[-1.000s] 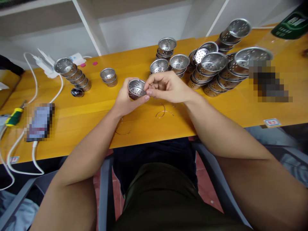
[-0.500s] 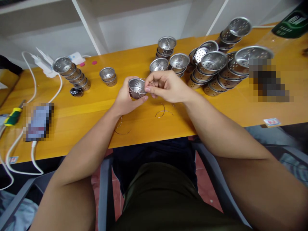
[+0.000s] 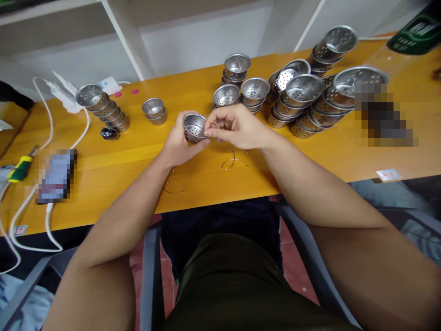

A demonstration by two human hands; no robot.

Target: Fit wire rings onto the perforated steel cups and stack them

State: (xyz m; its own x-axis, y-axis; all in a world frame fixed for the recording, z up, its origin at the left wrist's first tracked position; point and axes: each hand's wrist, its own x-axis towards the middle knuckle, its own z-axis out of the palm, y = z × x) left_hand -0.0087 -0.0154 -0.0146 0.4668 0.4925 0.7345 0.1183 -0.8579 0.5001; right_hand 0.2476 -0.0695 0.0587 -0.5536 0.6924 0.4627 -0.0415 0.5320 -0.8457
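My left hand (image 3: 182, 146) is wrapped round a small perforated metal cup (image 3: 195, 127), tilted with its open mouth toward me. At the cup's right rim, my right hand (image 3: 230, 124) is closed in a pinch. What its fingertips hold is too small and too hidden to make out. Below the hands, thin curved wires (image 3: 234, 161) lie on the yellow table (image 3: 213, 184). Another bent wire (image 3: 175, 189) rests beside my left forearm.
Stacks of perforated cups (image 3: 303, 92) crowd the right. A leaning stack (image 3: 103, 108) and a short stack (image 3: 154, 110) stand left. A phone (image 3: 57, 177) with white cables and a screwdriver (image 3: 20, 169) lie far left. A green-labelled bottle (image 3: 413, 34) is at upper right.
My right hand's fingertips have shifted slightly left along the cup's rim. My left hand keeps its hold on the cup, and the other objects stay in place.
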